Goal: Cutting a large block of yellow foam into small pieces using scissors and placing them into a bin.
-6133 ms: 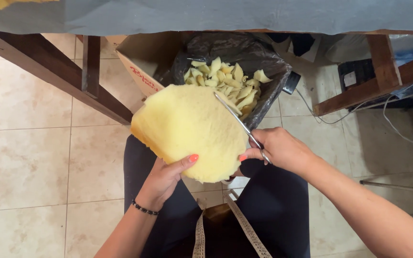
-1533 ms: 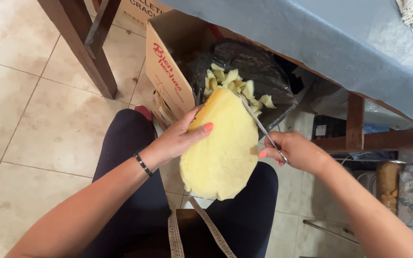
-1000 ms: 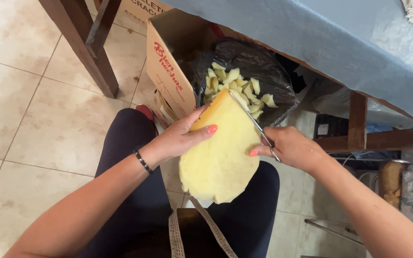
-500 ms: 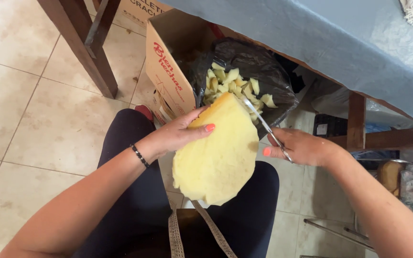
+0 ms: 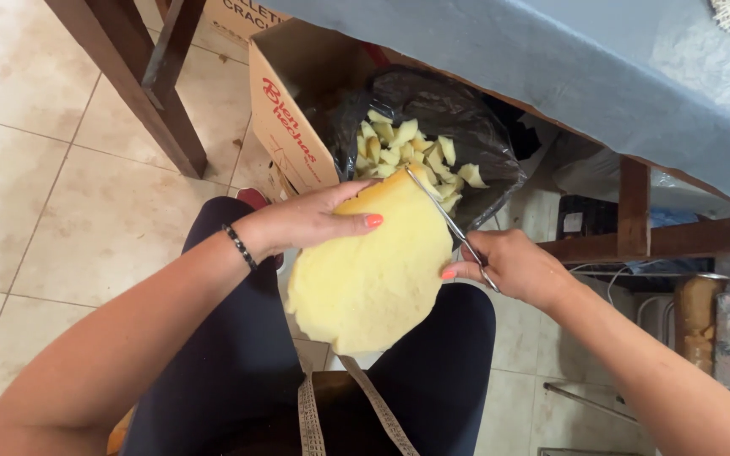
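A large piece of yellow foam (image 5: 369, 274) hangs above my lap. My left hand (image 5: 314, 221) grips its upper left edge, fingers across the top. My right hand (image 5: 513, 266) holds a pair of metal scissors (image 5: 445, 221), whose blades lie along the foam's upper right edge, pointing up and left. Behind the foam, a black plastic bag (image 5: 466, 127) sits in a cardboard box (image 5: 293, 118) and holds several small yellow foam pieces (image 5: 407, 156).
I sit with dark trousers over a beige tiled floor (image 5: 61, 194). A dark wooden table leg (image 5: 141, 80) stands at the upper left. A table under a blue-grey cloth (image 5: 568, 59) spans the top right, with wooden rails (image 5: 635, 228) below it.
The view has shifted since six seconds ago, when the foam was held flatter. Over the last second the scissors have worked along the foam's upper right edge, and the foam has stayed in my left hand.
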